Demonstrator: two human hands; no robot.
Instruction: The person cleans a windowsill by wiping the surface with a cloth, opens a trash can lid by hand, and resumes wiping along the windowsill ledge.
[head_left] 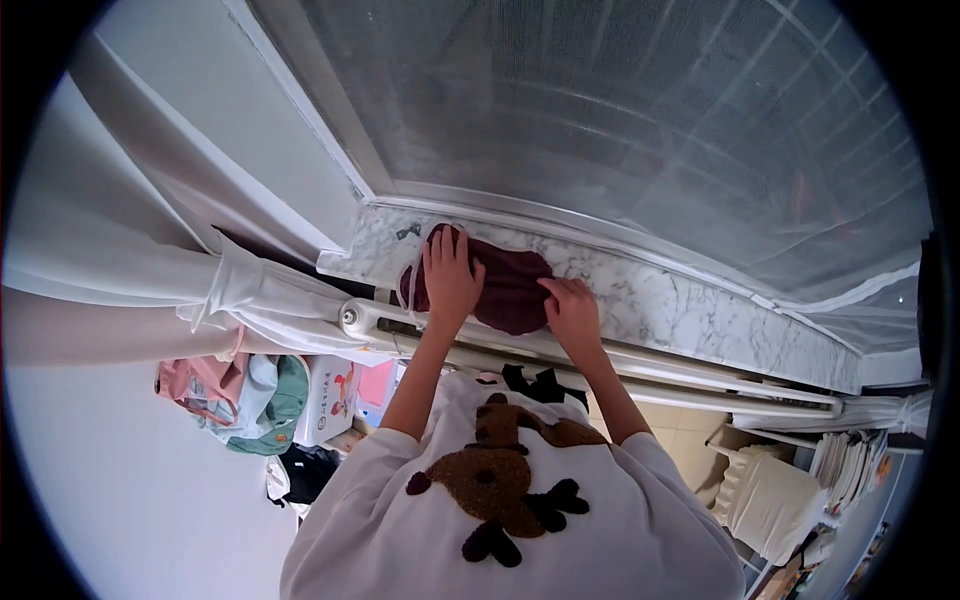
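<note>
A dark maroon cloth lies bunched on the marble windowsill, its near edge hanging toward the white rail. A pale strap or cord shows at the cloth's left end. My left hand rests flat on the left part of the cloth, fingers stretched out and thumb apart. At the right edge of the same cloth is my right hand, fingers bent and closed on the fabric; the fingertips are partly hidden.
White rails run along the sill's front. A tied white curtain hangs at left, above pink and green bags. The screened window rises behind the sill. A cream-covered chair and stacked books stand at lower right.
</note>
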